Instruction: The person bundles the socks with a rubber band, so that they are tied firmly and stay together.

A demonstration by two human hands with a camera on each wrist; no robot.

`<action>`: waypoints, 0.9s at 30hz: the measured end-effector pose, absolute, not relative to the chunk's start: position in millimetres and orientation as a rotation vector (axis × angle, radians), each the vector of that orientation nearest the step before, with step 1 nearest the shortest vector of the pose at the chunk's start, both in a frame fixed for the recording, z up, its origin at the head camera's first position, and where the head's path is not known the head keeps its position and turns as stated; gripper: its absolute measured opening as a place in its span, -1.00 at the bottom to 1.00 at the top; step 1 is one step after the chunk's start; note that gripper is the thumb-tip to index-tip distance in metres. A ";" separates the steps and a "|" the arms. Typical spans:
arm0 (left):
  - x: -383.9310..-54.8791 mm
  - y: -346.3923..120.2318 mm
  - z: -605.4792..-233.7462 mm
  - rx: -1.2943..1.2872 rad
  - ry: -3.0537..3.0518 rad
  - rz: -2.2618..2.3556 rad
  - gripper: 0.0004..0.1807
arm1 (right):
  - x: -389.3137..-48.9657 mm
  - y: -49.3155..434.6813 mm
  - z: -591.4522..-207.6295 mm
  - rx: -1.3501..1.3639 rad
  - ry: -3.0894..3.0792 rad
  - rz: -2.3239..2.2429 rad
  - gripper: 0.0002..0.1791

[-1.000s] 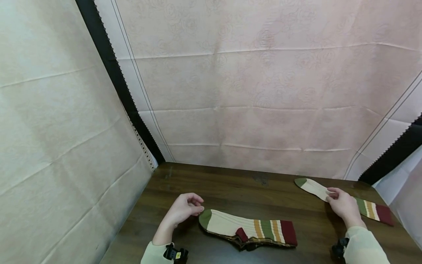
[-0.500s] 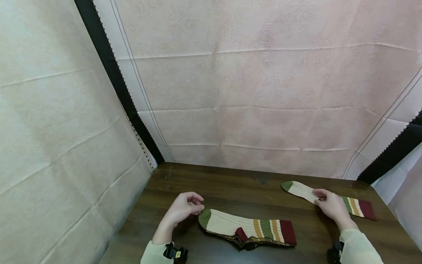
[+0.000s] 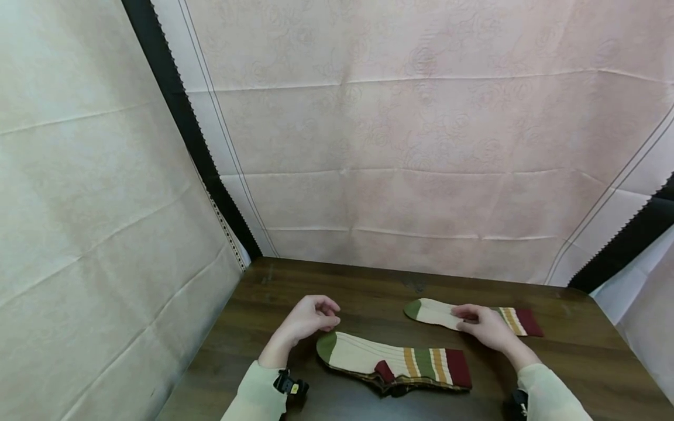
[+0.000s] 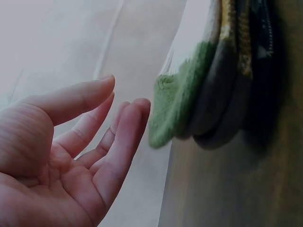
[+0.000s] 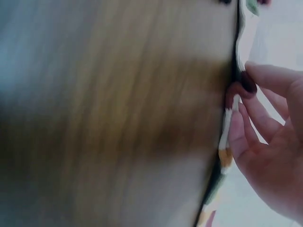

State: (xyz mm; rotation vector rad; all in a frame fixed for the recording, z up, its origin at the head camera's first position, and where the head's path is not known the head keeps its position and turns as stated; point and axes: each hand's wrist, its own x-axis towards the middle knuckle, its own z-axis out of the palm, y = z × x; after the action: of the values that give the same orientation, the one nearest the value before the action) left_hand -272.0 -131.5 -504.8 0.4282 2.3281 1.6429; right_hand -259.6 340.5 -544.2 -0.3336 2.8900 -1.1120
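A stack of socks [image 3: 363,354] lies flat on the table, the top one cream with green toe, maroon heel and cuff, and stripes. Beside its toe end my left hand [image 3: 310,318] hovers, fingers loosely bent around nothing; in the left wrist view a gap separates the fingertips from the green toe [image 4: 176,101]. Farther back, my right hand [image 3: 487,328] pinches a single matching sock [image 3: 434,311] near its middle. The right wrist view has thumb and fingers at the maroon heel [image 5: 248,82], with the sock stretched along the tabletop.
The dark wooden table [image 3: 342,286] ends at a pale fabric backdrop [image 3: 421,204]. Another pale cloth wall [image 3: 105,234] closes off the left side. Black wrist cameras are strapped to both forearms.
My right hand has drawn the single sock leftward across the table, closer to the stack. My left hand has lifted slightly up and to the right, while the stack stays put.
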 end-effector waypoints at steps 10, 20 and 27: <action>-301.5 -104.5 -514.2 0.472 2.227 1.543 -0.62 | -264.0 285.6 -534.4 -0.595 2.665 -1.127 -0.66; -318.2 -82.8 -521.7 0.382 2.272 1.476 -0.63 | -264.9 255.1 -527.7 -0.778 2.509 -1.146 -0.65; -320.3 -67.4 -524.5 0.372 2.345 1.439 -0.65 | -265.4 251.9 -529.5 -0.766 2.477 -1.178 -0.65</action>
State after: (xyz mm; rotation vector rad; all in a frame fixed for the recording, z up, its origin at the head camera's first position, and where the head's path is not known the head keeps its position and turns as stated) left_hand -320.3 -67.4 -524.5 0.3717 2.3453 1.4387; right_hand -265.4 251.9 -529.5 -0.7663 2.4773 -1.1777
